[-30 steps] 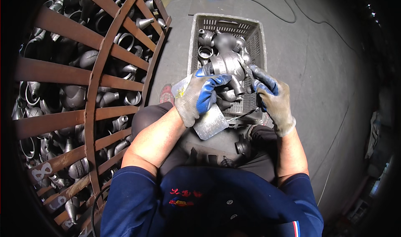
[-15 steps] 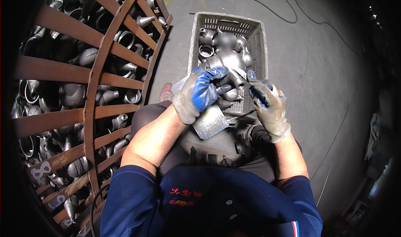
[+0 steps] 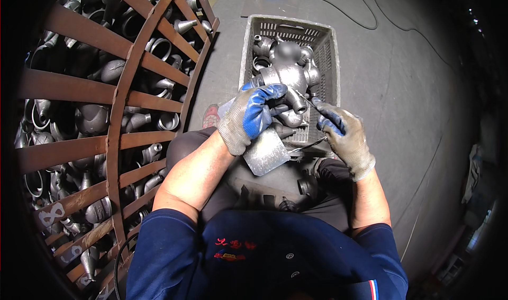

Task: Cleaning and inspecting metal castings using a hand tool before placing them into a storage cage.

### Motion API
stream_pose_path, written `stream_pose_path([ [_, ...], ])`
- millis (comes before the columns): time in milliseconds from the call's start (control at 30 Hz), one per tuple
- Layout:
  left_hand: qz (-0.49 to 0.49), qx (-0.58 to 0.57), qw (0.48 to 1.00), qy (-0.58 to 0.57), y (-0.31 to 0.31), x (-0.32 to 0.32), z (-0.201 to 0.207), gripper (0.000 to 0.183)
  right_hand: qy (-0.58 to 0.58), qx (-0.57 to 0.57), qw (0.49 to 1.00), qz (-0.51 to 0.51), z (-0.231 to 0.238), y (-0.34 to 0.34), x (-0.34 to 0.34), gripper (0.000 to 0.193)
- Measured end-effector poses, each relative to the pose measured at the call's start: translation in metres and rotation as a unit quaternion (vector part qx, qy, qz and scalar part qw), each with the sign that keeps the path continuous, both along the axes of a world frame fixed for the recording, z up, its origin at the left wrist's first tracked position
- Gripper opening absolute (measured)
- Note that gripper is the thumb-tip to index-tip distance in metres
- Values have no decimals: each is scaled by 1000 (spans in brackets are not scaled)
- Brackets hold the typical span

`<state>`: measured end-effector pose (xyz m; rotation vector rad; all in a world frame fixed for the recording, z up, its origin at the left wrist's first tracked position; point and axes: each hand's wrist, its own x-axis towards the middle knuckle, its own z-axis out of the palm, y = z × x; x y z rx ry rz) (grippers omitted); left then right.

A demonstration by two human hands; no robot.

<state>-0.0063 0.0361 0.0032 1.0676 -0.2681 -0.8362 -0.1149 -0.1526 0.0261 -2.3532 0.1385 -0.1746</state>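
A grey metal casting [image 3: 291, 75] with a rounded body, a ribbed collar and a short tube end rests over the near part of a plastic crate [image 3: 332, 62]. My left hand [image 3: 253, 112], in a grey glove with a blue palm, is closed round its near left side. To the right of the tube, my right hand [image 3: 343, 133], gloved alike, has its fingers curled and pinched on a thin, light-coloured rod-like tool [image 3: 306, 97]. That tool reaches toward the casting's tube end; its kind is too small to make out. My left fingertips are partly hidden by the casting.
More grey castings [image 3: 263, 46] lie in the crate. A flat metal plate [image 3: 266, 154] sits below my left hand, above my lap. On the left stands a rusty barred rack [image 3: 114, 115] full of castings. A black cable [image 3: 370, 19] runs across the grey floor.
My right hand has drawn back a little to the right and down, away from the casting's tube. The casting has turned slightly; my left hand keeps its hold.
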Motion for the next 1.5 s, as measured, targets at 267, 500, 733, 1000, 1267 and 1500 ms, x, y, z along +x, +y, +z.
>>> stream_pose_path([
  [267,-8,49,918,-393,7,6,-16,30,190,257,947,-37,5,-23,8,28],
  [500,-29,8,961,-276,5,0,-5,41,253,337,906,-26,8,-29,10,30],
  [733,25,-84,987,133,-6,-1,8,21,-17,84,996,-6,12,-8,1,30],
  [1000,26,-34,990,137,-9,-3,7,19,-34,-86,996,-8,15,-4,1,28],
  [1267,10,-14,986,-167,-8,-3,1,17,-29,-80,996,-26,16,-2,2,27],
  [1500,-8,34,999,-3,-10,-4,-6,18,-17,-95,995,-23,19,0,4,28],
])
